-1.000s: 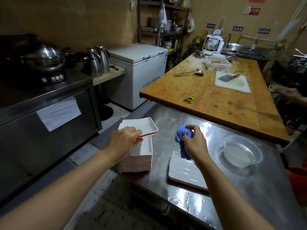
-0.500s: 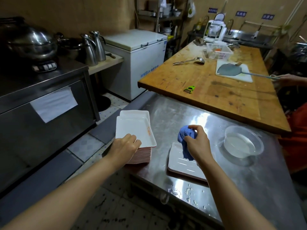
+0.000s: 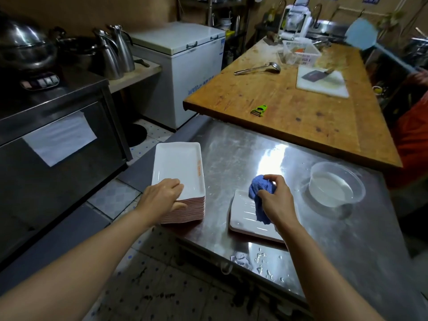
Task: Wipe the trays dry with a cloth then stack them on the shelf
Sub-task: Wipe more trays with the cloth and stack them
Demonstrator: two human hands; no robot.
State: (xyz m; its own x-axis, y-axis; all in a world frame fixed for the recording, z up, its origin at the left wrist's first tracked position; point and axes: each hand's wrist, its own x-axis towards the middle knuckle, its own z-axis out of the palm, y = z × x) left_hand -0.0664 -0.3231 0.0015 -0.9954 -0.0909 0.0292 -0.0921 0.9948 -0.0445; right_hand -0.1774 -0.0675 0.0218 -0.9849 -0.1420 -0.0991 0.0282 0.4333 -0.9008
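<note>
Head view — my left hand (image 3: 162,196) lies flat on the tall stack of white rectangular trays (image 3: 179,179), long axis running away from me; my right hand (image 3: 276,200) pinches the blue cloth (image 3: 260,200) over the wet white tray (image 3: 245,216) — right hand nearer it.

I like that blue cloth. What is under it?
Under the blue cloth lies a wet white tray on the steel table. The right hand holds the cloth. The cloth and hand cover part of the tray.
</note>
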